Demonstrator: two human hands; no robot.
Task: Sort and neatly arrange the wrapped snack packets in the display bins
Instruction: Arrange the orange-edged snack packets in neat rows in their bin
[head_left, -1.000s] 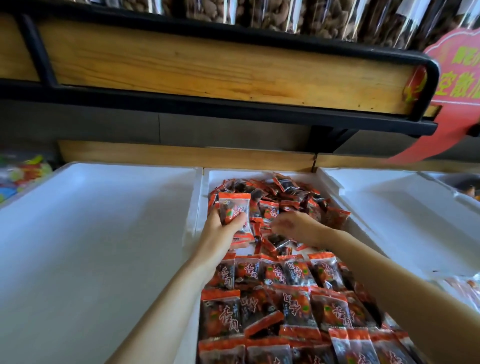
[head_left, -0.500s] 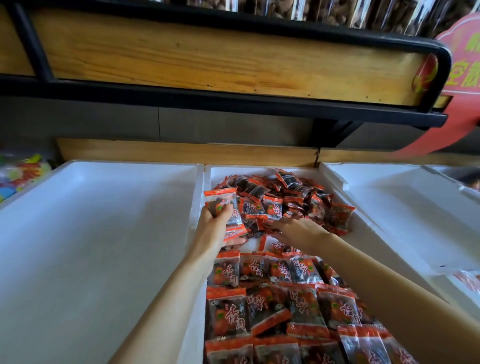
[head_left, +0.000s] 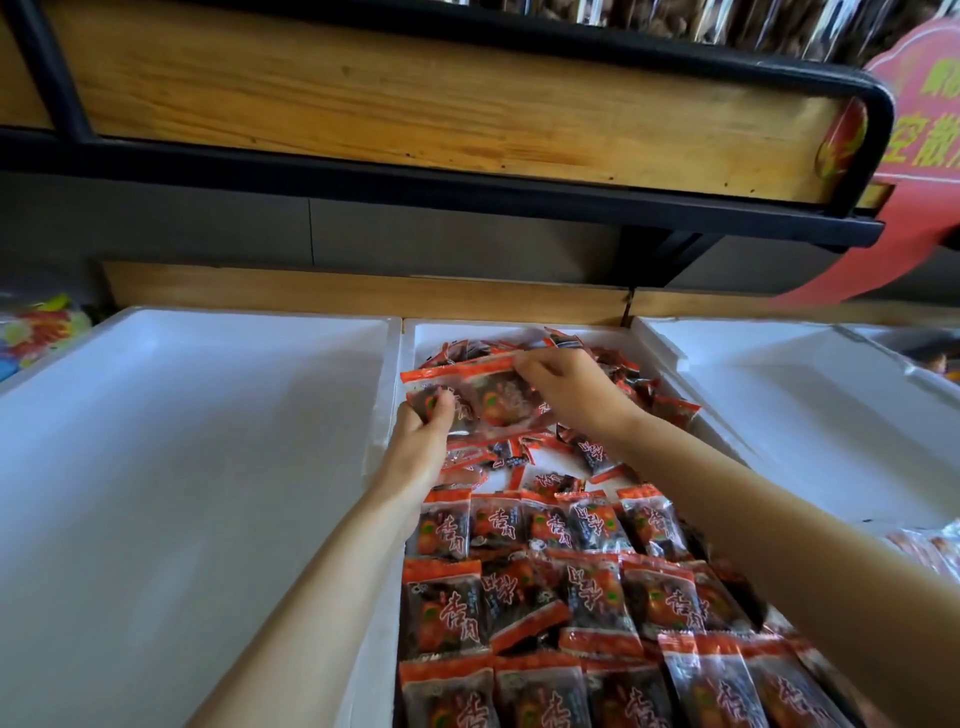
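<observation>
well, three white foam bins sit side by side under a wooden shelf (head_left: 415, 104) with a black frame. the left bin (head_left: 208, 467) and the right bin (head_left: 779, 405) flank the middle bin (head_left: 385, 395), and all the orange-and-dark wrapped packets that show clearly are in the middle one. both hands are over its far half. the left hand (head_left: 418, 441) has its fingers curled round the lower part of one packet (head_left: 431, 389), gripping it upright with the orange strip on top. the right hand (head_left: 569, 392) pinches the top edge of a second packet (head_left: 498, 402) between thumb and fingertips. the two held packets overlap side by side, just above the bin's contents. behind and under the hands lies a loose heap (head_left: 634, 384) of packets, jumbled at all angles and too tangled to count. nearer the camera the packets lie flat in neat rows (head_left: 545, 597). three rows show, and the farthest is five packets across with the orange strips toward the back. the two nearer rows are partly hidden by the right forearm, so their count is unclear. a patch of white bin floor shows between the heap and the rows. one red sign (head_left: 924, 130) with yellow characters hangs at the right end of the shelf. some bright multicoloured wrappers (head_left: 36, 332) are blurred at the far left edge.
</observation>
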